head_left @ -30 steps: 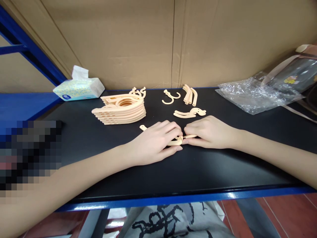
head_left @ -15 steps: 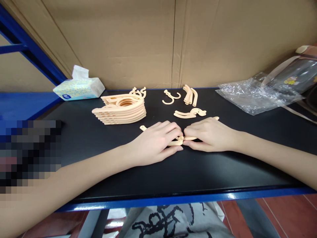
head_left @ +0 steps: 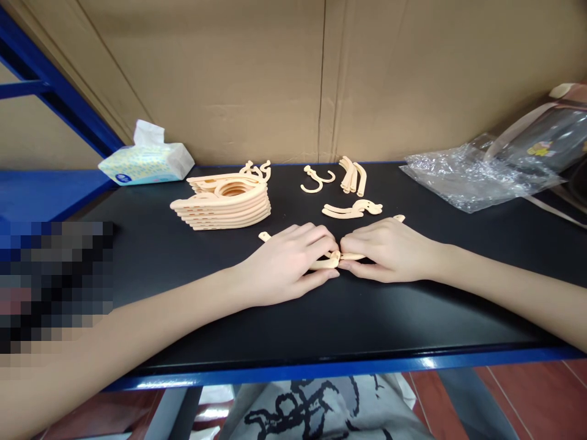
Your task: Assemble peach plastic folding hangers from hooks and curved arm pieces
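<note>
My left hand (head_left: 291,263) is closed around a cream plastic hanger piece (head_left: 323,264), whose far end pokes out past the knuckles on the left. Fingertips meet my right hand (head_left: 389,250), which grips another cream hanger piece (head_left: 353,256); its tip shows beyond the back of that hand. The two pieces touch or nearly touch between my hands, just above the black table (head_left: 293,330); whether they are joined I cannot tell. Fingers hide most of both. Just behind lie loose curved hanger parts (head_left: 346,212). Farther back are hanger hooks (head_left: 312,186) and several short arm pieces (head_left: 352,177).
A stack of cream hangers (head_left: 229,211) stands at the back left. Beside it is a tissue pack (head_left: 149,162). Crumpled clear plastic (head_left: 472,177) and a transparent bag (head_left: 545,134) lie at the back right. Cardboard (head_left: 257,79) rises behind the table.
Almost nothing differs. Both hands stay in place on the same pieces, with only a very slight shift of the right hand.
</note>
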Motion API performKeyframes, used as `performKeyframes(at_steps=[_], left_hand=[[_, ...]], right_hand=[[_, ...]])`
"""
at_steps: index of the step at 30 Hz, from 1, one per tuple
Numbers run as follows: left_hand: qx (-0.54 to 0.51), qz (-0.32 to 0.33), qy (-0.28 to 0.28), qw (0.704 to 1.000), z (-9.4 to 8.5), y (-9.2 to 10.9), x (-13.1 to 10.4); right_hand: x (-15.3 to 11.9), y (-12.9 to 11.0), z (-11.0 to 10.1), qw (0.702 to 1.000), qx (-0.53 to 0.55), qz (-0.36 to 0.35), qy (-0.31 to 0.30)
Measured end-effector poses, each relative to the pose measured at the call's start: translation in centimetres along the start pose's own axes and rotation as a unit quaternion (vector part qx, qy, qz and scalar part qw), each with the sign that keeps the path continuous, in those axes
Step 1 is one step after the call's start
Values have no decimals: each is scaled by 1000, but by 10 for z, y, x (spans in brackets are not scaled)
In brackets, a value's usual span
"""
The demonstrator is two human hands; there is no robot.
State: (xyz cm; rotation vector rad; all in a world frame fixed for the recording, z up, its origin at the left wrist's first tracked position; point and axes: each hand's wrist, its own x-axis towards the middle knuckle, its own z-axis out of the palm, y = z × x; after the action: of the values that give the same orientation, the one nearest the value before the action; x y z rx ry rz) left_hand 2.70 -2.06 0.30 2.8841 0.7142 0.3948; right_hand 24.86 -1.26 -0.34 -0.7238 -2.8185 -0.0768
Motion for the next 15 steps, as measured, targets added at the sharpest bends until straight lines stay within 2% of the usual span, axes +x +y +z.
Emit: performKeyframes(at_steps=[15], left_hand=[[7, -5, 1, 1000, -1, 0, 0]], right_hand=[[0, 0, 1, 1000, -9, 11, 1]])
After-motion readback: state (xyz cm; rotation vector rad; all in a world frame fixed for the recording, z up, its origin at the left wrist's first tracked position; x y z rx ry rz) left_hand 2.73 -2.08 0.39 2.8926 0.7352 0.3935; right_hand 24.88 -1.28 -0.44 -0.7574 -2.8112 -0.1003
